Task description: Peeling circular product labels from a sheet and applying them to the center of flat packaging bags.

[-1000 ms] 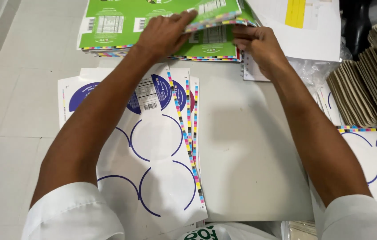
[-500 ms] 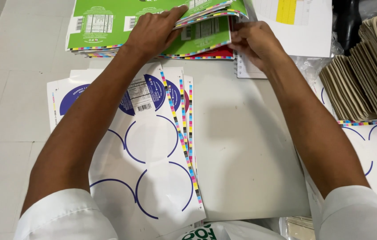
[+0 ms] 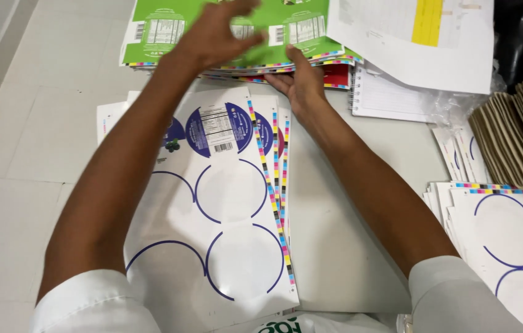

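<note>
Stack of green printed sheets [image 3: 175, 31], upper centre of the frame: it lies flat on the pale surface [image 3: 39, 117], its long axis running left to right along the top edge, with colour-bar strips showing along its near edge. Left hand [image 3: 215, 37], upper centre: raised just above the green stack, fingers spread and curled, gripping nothing; motion blur hides whether the fingertips touch the top sheet. Right hand [image 3: 301, 80], just right of it: flat at the stack's near edge, thumb on top and fingers reaching under the lower sheets, so it pinches the edge of the stack. A red sheet [image 3: 337, 75] shows beneath the green ones beside this hand.

Below the stack, in the centre of the frame, white sheets with blue circle outlines [image 3: 230, 240] lie fanned, long axis running top to bottom; both forearms cross above them. A grey board [image 3: 341, 259] lies just right of these. Upper right: a white paper with a yellow band [image 3: 397, 43] overlaps a spiral notebook [image 3: 391, 98]. Right edge: a row of brown folded cartons [image 3: 514, 135], and below it a second pile of circle-printed sheets [image 3: 508, 234].
</note>
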